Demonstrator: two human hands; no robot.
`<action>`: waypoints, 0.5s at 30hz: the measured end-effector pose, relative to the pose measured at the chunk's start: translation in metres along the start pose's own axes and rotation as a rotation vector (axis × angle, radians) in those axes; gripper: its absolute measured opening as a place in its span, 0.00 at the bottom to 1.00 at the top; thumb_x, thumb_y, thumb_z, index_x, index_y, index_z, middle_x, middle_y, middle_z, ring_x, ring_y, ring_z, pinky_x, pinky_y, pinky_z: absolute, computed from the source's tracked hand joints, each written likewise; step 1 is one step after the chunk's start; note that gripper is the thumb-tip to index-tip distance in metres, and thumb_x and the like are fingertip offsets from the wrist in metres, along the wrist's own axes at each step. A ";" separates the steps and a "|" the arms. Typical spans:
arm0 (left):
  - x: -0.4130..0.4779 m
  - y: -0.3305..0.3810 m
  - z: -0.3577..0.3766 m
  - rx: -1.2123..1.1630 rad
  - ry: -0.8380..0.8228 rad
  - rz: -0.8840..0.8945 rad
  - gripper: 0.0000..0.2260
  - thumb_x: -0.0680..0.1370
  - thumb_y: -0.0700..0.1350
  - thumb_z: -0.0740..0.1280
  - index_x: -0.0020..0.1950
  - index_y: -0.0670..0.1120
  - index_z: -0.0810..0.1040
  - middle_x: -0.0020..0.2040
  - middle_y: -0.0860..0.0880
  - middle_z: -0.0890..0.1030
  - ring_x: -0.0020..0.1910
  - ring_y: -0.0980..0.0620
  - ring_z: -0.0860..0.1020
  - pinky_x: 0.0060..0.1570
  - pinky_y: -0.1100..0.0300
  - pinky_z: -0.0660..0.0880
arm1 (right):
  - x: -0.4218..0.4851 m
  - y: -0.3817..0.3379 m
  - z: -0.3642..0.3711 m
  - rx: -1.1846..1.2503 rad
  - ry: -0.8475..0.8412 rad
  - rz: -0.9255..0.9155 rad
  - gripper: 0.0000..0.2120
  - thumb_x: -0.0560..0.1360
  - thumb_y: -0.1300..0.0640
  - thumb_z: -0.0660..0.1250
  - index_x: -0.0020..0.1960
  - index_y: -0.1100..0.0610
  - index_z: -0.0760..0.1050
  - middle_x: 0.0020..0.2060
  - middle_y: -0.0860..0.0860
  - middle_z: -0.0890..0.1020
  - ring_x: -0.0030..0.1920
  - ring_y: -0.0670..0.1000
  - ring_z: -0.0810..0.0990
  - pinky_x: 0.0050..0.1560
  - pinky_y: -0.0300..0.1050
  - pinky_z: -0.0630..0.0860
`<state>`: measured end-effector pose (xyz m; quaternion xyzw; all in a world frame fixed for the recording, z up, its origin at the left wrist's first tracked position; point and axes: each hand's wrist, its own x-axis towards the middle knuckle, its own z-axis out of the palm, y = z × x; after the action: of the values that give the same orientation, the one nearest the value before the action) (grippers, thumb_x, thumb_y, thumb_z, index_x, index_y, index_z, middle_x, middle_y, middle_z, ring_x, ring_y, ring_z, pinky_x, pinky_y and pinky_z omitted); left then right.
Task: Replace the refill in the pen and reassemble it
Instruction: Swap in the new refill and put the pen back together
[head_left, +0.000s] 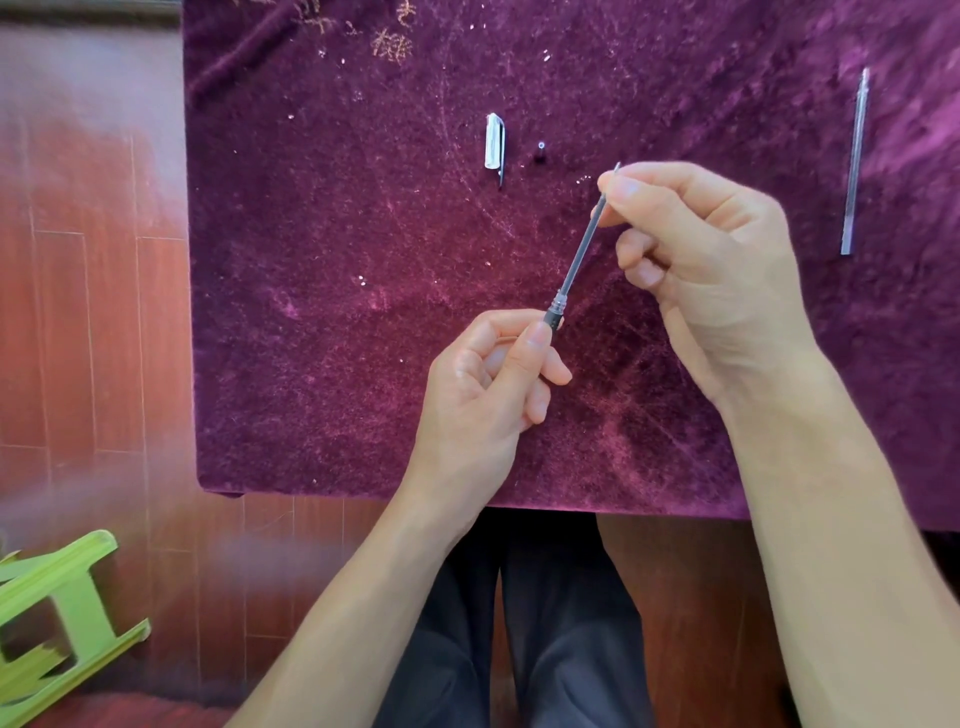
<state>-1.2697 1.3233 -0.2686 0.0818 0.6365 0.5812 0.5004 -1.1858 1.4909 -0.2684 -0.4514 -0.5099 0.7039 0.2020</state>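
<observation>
Above a purple velvet cloth (322, 322), my left hand (488, 384) pinches the dark grip end of the pen barrel (554, 316), which has a clear threaded collar. A thin grey refill (584, 247) sticks out of that collar, slanting up to the right. My right hand (711, 270) holds the refill's upper end between thumb and forefinger, with the tip peeking past the fingers. A clear pen cap (494, 143) lies on the cloth at the back. A small dark tip piece (541, 150) sits just right of the cap. Another long clear refill (855, 161) lies at the far right.
The cloth's near edge runs just in front of my forearms. A reddish wooden floor (93, 312) shows on the left. A green plastic stool (57, 618) lies at the lower left. My legs in dark trousers (519, 623) are below the table edge.
</observation>
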 end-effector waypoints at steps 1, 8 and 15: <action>0.000 0.000 0.000 -0.004 0.000 0.000 0.08 0.85 0.44 0.64 0.58 0.42 0.80 0.38 0.51 0.82 0.29 0.57 0.72 0.28 0.68 0.69 | -0.001 0.001 0.000 -0.006 -0.006 0.006 0.03 0.79 0.58 0.75 0.48 0.55 0.87 0.41 0.51 0.85 0.35 0.44 0.75 0.35 0.37 0.69; -0.001 0.000 0.000 -0.024 0.015 -0.012 0.08 0.84 0.45 0.64 0.58 0.44 0.80 0.39 0.50 0.82 0.29 0.57 0.72 0.28 0.66 0.69 | -0.010 0.012 0.000 -0.068 -0.062 0.025 0.04 0.78 0.55 0.75 0.49 0.52 0.89 0.39 0.47 0.86 0.35 0.43 0.75 0.36 0.36 0.70; 0.000 -0.001 0.000 -0.028 0.019 -0.004 0.08 0.84 0.45 0.64 0.58 0.46 0.80 0.40 0.48 0.83 0.29 0.57 0.74 0.29 0.65 0.70 | -0.017 0.020 0.002 -0.110 -0.086 0.025 0.04 0.78 0.54 0.75 0.49 0.52 0.89 0.37 0.43 0.86 0.34 0.41 0.75 0.39 0.36 0.72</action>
<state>-1.2695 1.3230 -0.2696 0.0679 0.6332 0.5900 0.4964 -1.1751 1.4687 -0.2791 -0.4375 -0.5504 0.6959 0.1462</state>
